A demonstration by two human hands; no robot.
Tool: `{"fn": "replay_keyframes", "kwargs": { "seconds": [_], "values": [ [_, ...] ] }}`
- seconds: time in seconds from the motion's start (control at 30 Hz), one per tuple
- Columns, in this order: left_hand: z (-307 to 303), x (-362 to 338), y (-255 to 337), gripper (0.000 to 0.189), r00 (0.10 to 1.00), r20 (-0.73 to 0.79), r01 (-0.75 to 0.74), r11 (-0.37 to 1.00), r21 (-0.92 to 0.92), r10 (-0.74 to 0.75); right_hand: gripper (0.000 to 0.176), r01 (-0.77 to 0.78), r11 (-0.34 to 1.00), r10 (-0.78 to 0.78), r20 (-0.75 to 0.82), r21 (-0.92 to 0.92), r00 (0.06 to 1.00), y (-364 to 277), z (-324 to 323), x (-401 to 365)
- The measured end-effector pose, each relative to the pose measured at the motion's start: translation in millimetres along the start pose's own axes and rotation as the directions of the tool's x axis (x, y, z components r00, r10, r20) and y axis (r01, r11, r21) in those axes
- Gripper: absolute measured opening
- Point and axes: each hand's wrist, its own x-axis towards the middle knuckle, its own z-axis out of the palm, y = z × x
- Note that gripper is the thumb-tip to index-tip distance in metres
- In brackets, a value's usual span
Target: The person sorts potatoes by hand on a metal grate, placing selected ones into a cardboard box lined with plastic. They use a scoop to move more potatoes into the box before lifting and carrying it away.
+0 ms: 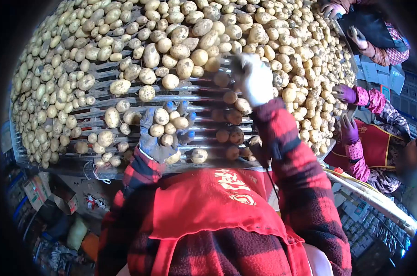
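Note:
Potatoes (184,67) cover much of a slatted metal sorting surface (171,97). My left hand (159,133), in a blue-stained glove, is palm up near the front edge, its fingers curled around several small potatoes (161,117). Farther forward and to the right, my right hand (253,76) wears a white glove with a dark fingertip area. It is blurred by motion over the slats, beside the potatoes, and its fingers cannot be made out. Shadowed potatoes (234,117) lie on the bars below it.
At the right edge, a person in purple gloves (350,133) works beside the potatoes, and another person's gloved hand (357,37) is above. A cardboard box (63,200) stands at lower left. The surface's front rail (79,171) runs before my body.

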Motion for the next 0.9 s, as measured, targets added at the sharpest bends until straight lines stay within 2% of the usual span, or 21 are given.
{"fn": "replay_keyframes", "kwargs": {
  "seconds": [0.03, 0.07, 0.1, 0.13, 0.2, 0.3, 0.33, 0.43, 0.47, 0.5, 0.53, 0.6, 0.63, 0.67, 0.73, 0.8, 0.83, 0.87, 0.9],
  "values": [
    [3.7, -1.2, -1.9, 0.05, 1.0, 0.011, 0.01, 1.0, -0.002, -0.01, 0.029, 0.0, 0.995, -0.008, -0.082, -0.097, 0.997, 21.5, 20.5, 19.9],
    [10.7, -2.2, -6.2, 0.048, 1.0, 0.022, 0.017, 1.0, -0.002, -0.017, 0.034, 0.041, 0.986, -0.055, -0.083, -0.16, 0.995, 32.7, 25.3, 36.9],
    [14.7, -3.6, -7.8, 0.047, 0.999, 0.034, 0.022, 1.0, -0.002, -0.022, 0.039, 0.029, 0.955, -0.023, 0.023, -0.297, 0.999, 41.5, 33.3, 54.0],
    [5.6, -4.5, -9.4, 0.049, 1.0, 0.003, 0.025, 1.0, -0.012, -0.025, 0.039, 0.078, 0.916, -0.064, 0.048, -0.393, 0.997, 57.9, 52.0, 66.0],
    [3.0, -6.4, -13.0, 0.05, 0.999, 0.01, 0.045, 0.999, -0.009, -0.045, 0.038, 0.033, 0.919, 0.056, 0.214, -0.393, 0.975, 63.4, 63.1, 93.6],
    [2.5, -9.7, -14.3, 0.05, 0.998, 0.022, 0.055, 0.998, -0.014, -0.054, 0.035, 0.119, 0.897, 0.099, 0.456, -0.426, 0.884, 57.3, 43.5, 112.8],
    [2.7, -9.8, -15.2, 0.05, 0.998, 0.028, 0.052, 0.999, -0.014, -0.052, 0.032, 0.185, 0.916, 0.008, 0.474, -0.357, 0.88, 69.2, 42.1, 111.5],
    [-12.1, -29.7, -12.4, 0.049, 1.0, -0.025, 0.005, 1.0, 0.0, -0.005, 0.03, 0.064, 0.963, 0.097, 0.555, -0.262, 0.826, 55.1, 14.0, 101.0],
    [-14.0, -37.1, -11.2, 0.049, 0.999, -0.041, -0.01, 1.0, -0.01, 0.01, 0.032, 0.007, 0.943, 0.159, 0.467, -0.333, 0.87, 46.0, 0.3, 90.9],
    [-16.5, -41.2, -9.4, 0.049, 0.998, -0.053, -0.02, 1.0, -0.024, 0.019, 0.035, -0.185, 0.969, 0.239, 0.419, -0.165, 0.876, 61.5, -0.5, 82.9],
    [-17.7, -42.0, -9.7, 0.048, 0.998, -0.056, -0.031, 0.999, -0.038, 0.029, 0.037, -0.356, 0.934, 0.322, 0.385, 0.017, 0.865, 76.1, -0.9, 76.7],
    [-19.0, -32.7, -12.5, 0.048, 0.998, -0.055, -0.032, 0.998, -0.056, 0.029, 0.037, -0.142, 0.975, 0.19, 0.302, -0.173, 0.934, 59.4, -25.8, 48.8],
    [-17.1, -25.6, -13.3, 0.048, 0.998, -0.051, -0.024, 0.998, -0.056, 0.021, 0.03, 0.07, 0.99, -0.041, 0.235, -0.119, 0.971, 56.9, -28.1, 31.4],
    [-14.3, -18.4, -15.5, 0.048, 0.999, -0.053, -0.012, 0.999, -0.053, 0.009, 0.029, 0.121, 0.909, 0.002, 0.295, -0.398, 0.955, 51.8, -17.2, 19.2],
    [-4.5, -5.8, -19.0, 0.047, 0.999, -0.03, 0.042, 0.998, -0.05, -0.043, 0.035, 0.197, 0.975, -0.167, 0.257, -0.098, 0.952, 97.2, 30.3, -14.0],
    [3.4, 0.7, -19.4, 0.047, 0.996, -0.006, 0.086, 0.996, 0.008, -0.085, 0.018, 0.28, 0.904, -0.163, 0.345, -0.322, 0.924, 59.0, 43.3, 9.9],
    [5.4, 1.6, -19.9, 0.047, 0.995, 0.01, 0.1, 0.993, 0.062, -0.101, 0.016, 0.319, 0.847, -0.149, 0.386, -0.425, 0.91, 44.7, 46.9, 21.7],
    [7.6, 1.6, -20.1, 0.047, 0.992, 0.027, 0.121, 0.986, 0.117, -0.125, 0.017, 0.416, 0.815, -0.246, 0.41, -0.403, 0.878, 48.8, 45.1, 24.5],
    [9.6, 2.5, -22.3, 0.047, 0.987, 0.069, 0.143, 0.989, 0.046, -0.146, 0.017, 0.4, 0.835, -0.257, 0.376, -0.378, 0.89, 54.5, 47.1, 26.2]
  ]
}}
